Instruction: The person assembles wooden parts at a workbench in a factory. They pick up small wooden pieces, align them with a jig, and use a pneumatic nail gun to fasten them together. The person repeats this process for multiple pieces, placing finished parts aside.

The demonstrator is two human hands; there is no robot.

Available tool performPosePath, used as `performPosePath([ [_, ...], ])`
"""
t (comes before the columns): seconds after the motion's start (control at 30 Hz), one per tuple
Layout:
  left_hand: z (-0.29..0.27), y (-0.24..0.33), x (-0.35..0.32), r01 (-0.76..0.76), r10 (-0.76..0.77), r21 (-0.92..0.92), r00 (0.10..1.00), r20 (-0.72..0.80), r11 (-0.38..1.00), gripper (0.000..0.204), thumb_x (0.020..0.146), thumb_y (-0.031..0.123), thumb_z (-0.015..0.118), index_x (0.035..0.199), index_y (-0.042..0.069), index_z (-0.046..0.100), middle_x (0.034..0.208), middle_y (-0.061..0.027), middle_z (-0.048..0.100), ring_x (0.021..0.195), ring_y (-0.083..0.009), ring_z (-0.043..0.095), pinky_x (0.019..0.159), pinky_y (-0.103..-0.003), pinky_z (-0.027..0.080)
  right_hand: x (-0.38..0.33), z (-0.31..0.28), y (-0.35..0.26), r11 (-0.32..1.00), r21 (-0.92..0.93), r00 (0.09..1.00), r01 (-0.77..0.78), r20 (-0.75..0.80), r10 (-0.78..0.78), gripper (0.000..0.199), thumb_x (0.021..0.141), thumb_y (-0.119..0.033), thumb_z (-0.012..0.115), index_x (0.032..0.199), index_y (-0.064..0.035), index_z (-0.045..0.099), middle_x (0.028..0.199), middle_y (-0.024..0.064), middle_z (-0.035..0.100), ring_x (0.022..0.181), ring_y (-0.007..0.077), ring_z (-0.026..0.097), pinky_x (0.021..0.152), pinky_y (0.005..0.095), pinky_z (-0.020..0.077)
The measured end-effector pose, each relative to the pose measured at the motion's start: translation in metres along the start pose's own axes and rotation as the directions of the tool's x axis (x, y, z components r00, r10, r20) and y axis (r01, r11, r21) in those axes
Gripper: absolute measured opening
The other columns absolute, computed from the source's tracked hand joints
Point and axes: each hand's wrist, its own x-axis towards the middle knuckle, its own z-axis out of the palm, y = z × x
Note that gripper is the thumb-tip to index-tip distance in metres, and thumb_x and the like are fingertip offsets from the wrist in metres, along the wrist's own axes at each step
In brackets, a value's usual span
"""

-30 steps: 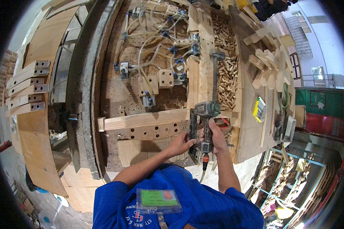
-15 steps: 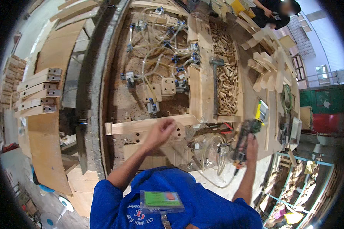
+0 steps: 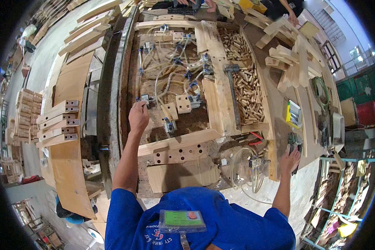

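Note:
My left hand reaches over the left side of the wooden jig. Its fingers are closed on a small metal air cylinder with a blue fitting, at the jig's inner left edge. On the right part of the bench, my right hand lies with fingers stretched out over a dark hand tool, which rests on the bench and is partly hidden by the hand. Several air cylinders joined by clear hoses fill the jig. A pale wooden bar closes its near side.
A hammer lies beside a trough of wooden dowels. A yellow-edged box and wooden pieces lie to the right. Drilled wooden bars are stacked at left. Across the bench, another person's hand shows.
My left hand has moved from the near wooden bar forward and left to the air cylinder. My right hand has moved right, and the dark tool has been lowered onto the bench.

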Motion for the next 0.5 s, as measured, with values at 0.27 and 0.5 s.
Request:
performPosePath([
  [0.27,-0.006,0.012,-0.037,0.111,-0.111,-0.082,0.994,0.007,0.99,0.037,0.1,0.021,0.062,0.132,0.003,0.062,0.13,-0.0222,0.065,0.12,-0.0417,0.062,0.104,-0.047,0.049,-0.105,-0.015,-0.068,0.976,0.214,0.855,-0.036,0.512,-0.081,0.056,0.091,-0.023,0.067,0.141,-0.0003,0.051,0.128,0.029,0.057,0.121,0.0438,0.057,0.103,0.0533,0.0456],
  [0.5,-0.027,0.009,-0.096,-0.09,0.025,0.15,0.921,0.388,0.985,0.025,0.098,0.027,0.062,0.1,0.004,0.072,0.103,-0.0188,0.072,0.101,-0.0418,0.065,0.092,-0.052,0.048,-0.099,0.018,-0.07,0.908,0.389,0.968,-0.154,0.246,0.059,0.043,0.089,-0.019,0.07,0.122,0.0069,0.061,0.113,0.0284,0.064,0.11,0.0464,0.061,0.095,0.0527,0.0486],
])
